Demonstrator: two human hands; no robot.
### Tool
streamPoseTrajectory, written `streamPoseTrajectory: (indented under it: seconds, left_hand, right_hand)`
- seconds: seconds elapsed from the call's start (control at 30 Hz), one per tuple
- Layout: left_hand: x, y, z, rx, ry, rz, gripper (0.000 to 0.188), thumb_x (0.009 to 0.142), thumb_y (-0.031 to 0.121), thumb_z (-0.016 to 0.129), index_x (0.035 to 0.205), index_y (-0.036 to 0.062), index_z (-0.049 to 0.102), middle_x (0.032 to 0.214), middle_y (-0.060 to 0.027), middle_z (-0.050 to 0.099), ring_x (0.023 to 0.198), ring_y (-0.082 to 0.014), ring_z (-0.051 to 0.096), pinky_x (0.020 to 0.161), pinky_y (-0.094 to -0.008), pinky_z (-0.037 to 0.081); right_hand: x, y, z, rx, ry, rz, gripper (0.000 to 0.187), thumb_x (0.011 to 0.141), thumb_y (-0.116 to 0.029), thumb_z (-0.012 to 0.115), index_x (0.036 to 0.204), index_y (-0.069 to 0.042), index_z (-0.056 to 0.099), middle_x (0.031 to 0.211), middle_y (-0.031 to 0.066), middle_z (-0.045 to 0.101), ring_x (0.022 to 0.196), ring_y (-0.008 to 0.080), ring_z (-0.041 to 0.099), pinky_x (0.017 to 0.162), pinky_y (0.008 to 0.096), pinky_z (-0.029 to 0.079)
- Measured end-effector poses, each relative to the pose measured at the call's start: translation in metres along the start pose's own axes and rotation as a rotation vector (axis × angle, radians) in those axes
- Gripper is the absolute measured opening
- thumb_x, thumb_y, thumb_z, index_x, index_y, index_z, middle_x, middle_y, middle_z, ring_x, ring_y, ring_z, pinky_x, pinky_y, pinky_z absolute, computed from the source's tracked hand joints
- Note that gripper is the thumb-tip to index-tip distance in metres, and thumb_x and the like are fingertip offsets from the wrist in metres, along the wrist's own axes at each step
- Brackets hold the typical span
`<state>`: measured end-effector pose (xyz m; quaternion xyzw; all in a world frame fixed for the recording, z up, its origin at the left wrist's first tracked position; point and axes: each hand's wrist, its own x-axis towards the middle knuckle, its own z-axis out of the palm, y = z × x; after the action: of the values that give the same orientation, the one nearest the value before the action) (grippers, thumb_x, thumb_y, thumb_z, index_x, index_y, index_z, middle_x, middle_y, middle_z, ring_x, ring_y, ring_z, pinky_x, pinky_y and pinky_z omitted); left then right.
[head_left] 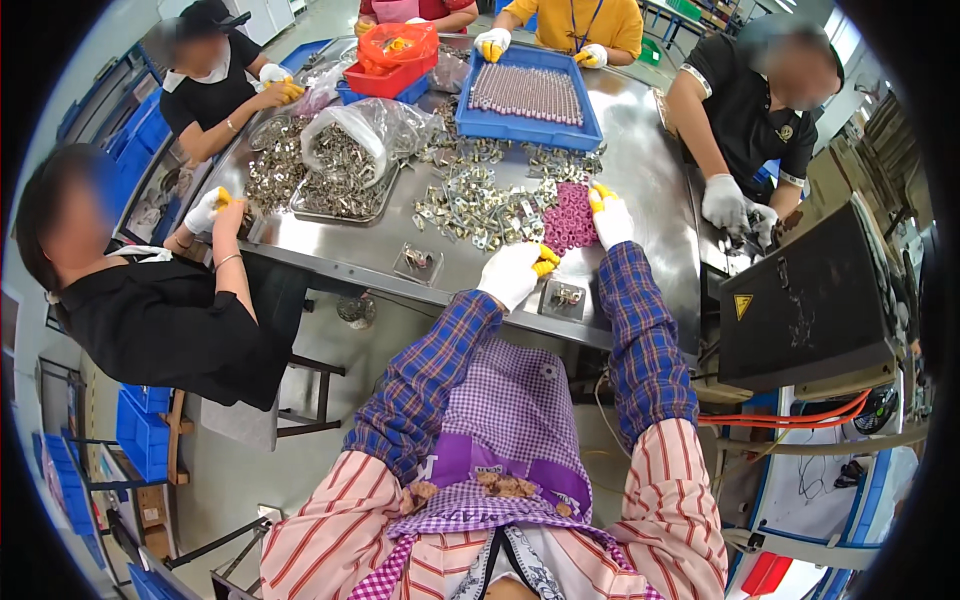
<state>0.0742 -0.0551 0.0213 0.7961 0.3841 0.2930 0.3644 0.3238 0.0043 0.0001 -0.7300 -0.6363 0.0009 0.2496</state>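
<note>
My left hand [512,274], in a white glove with yellow fingertips, is at the table's near edge with its fingers curled together. Whatever is between them is too small to tell. My right hand [613,218], gloved alike, touches the right side of a heap of small pink rings [569,220]. Its fingertips are pressed together, and what they hold is hidden. Left of the rings spreads a loose pile of small metal parts [470,205]. Just below my left hand sits a small clear tray [563,298] with a few metal pieces.
A blue tray [590,135] with rows of pinkish parts stands farther back on the steel table [655,140]. To the left are a plastic bag [385,125] of metal parts and a red basket [365,82]. Several co-workers sit around the table; a dark box [810,300] stands at right.
</note>
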Motion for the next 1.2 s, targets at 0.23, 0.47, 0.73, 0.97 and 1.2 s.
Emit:
streamPoseTrajectory:
  seconds: [0.23, 0.47, 0.73, 0.97, 1.2]
  left_hand:
    - [0.009, -0.007, -0.002, -0.037, -0.028, -0.029, 0.019, 0.085, 0.018, 0.056, 0.096, 0.008, 0.068, 0.096, -0.006, 0.067, 0.082, -0.0238, 0.062, 0.077, -0.0318, 0.048]
    - [0.0, -0.001, 0.0, -0.03, 0.043, -0.018, 0.02, 0.085, 0.02, 0.054, 0.097, 0.0094, 0.065, 0.091, -0.005, 0.067, 0.075, -0.0228, 0.062, 0.073, -0.0318, 0.048]
    - [-0.047, -0.013, 0.015, -0.526, 0.141, -0.337, 0.023, 0.085, 0.018, 0.058, 0.105, 0.0075, 0.061, 0.101, -0.0088, 0.066, 0.082, -0.0288, 0.062, 0.076, -0.0349, 0.048]
    - [-0.052, 0.022, 0.033, 0.129, 0.263, -0.28, 0.023, 0.085, 0.02, 0.055, 0.104, 0.0099, 0.061, 0.095, -0.0099, 0.065, 0.077, -0.0275, 0.062, 0.07, -0.0361, 0.049]
    - [-0.067, -0.005, 0.028, 0.572, 0.549, 0.039, 0.019, 0.08, 0.023, 0.062, 0.093, 0.0105, 0.066, 0.088, -0.0069, 0.063, 0.07, -0.0248, 0.058, 0.062, -0.0362, 0.046]
  right_hand:
    - [-0.025, -0.038, 0.026, 0.087, 0.058, 0.023, 0.048, 0.095, -0.035, 0.044, 0.128, -0.001, 0.052, 0.131, 0.0181, 0.051, 0.122, 0.03, 0.046, 0.104, 0.0342, 0.034]
    - [-0.035, -0.052, 0.019, 0.095, 0.275, 0.113, 0.049, 0.094, -0.036, 0.046, 0.128, 0.0, 0.051, 0.13, 0.0191, 0.051, 0.12, 0.0339, 0.046, 0.102, 0.0363, 0.036]
    - [-0.122, -0.059, -0.057, 1.271, 0.113, 0.73, 0.037, 0.086, -0.015, 0.057, 0.121, -0.002, 0.055, 0.12, 0.0141, 0.057, 0.103, 0.0248, 0.057, 0.091, 0.0311, 0.045]
    - [-0.131, -0.037, -0.048, 0.732, 0.032, 0.446, 0.029, 0.083, -0.006, 0.06, 0.112, 0.001, 0.061, 0.105, 0.012, 0.065, 0.085, 0.0206, 0.063, 0.081, 0.0269, 0.05]
    - [-0.09, -0.029, -0.045, 0.526, 0.001, 0.384, 0.028, 0.081, -0.01, 0.062, 0.108, -0.002, 0.063, 0.102, 0.0122, 0.065, 0.085, 0.0232, 0.063, 0.081, 0.0286, 0.05]
